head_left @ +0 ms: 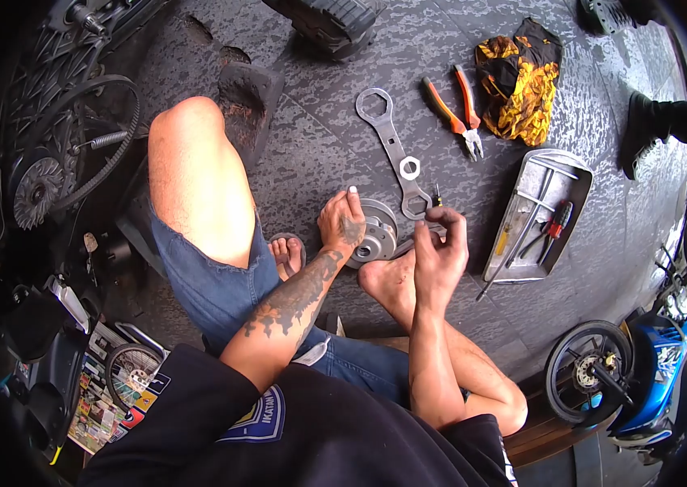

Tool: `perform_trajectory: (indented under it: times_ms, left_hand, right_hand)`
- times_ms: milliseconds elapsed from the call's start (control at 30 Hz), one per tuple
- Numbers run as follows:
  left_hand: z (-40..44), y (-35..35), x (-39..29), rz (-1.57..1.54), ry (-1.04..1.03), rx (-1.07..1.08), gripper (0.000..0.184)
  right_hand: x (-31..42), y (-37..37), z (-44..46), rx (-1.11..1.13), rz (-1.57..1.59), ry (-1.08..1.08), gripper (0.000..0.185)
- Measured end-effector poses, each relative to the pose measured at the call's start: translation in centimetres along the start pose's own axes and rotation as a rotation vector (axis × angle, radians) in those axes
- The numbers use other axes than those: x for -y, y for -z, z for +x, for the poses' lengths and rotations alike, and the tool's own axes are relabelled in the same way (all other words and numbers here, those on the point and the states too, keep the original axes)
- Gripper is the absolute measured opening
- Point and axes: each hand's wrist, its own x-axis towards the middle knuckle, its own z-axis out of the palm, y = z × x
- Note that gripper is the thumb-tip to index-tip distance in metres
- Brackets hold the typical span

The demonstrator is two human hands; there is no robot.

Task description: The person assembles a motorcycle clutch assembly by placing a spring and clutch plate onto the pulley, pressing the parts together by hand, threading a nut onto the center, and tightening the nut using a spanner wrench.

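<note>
My left hand [342, 221] is closed on the rim of a round metal scooter clutch assembly [376, 236], its thumb pointing up. The clutch assembly rests on the floor between my feet, and part of it is hidden by the hand. Just to its right, my right hand [441, 256] is raised with fingers curled toward the thumb; whatever they hold cannot be made out. Beyond the hands lies a flat double-ended ring spanner [393, 144], with a large hex nut [410, 168] on its shaft. A small black and yellow tool [437, 196] shows behind my right fingertips.
Orange-handled pliers [461, 118] and a black and yellow cloth [522, 81] lie ahead. A metal tray [577, 166] with tools stands right. A drive belt [120, 83] and machine parts are left, a tyre [331, 24] ahead, a blue motorcycle [660, 369] lower right. Another person's shoe [639, 134] is at right.
</note>
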Motion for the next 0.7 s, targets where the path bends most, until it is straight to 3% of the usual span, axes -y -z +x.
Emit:
perform_trajectory:
  times_ms: [133,233,467,633,700]
  left_hand:
    - [0.1,-0.1,0.1,-0.022,-0.011,-0.018,0.048]
    - [0.0,-0.1,0.0,-0.024,0.005,-0.018,0.048]
    - [0.0,-0.1,-0.1,-0.018,-0.009,-0.034,0.048]
    - [0.0,-0.1,0.1,-0.019,-0.004,-0.023,0.047]
    - [0.2,-0.2,0.1,-0.019,0.001,-0.022,0.047]
  right_hand:
    - [-5.3,-1.5,2.3,-0.193,-0.264,0.095,0.019]
    - [-7.8,-1.6,4.7,-0.298,-0.267,0.134,0.020]
    - [-8.0,-1.9,10.3,-0.213,-0.423,0.281,0.028]
    - [-7.0,-3.2,11.2,-0.134,-0.456,0.258,0.049]
    - [-6.4,-3.8,10.9,-0.152,-0.491,0.273,0.049]
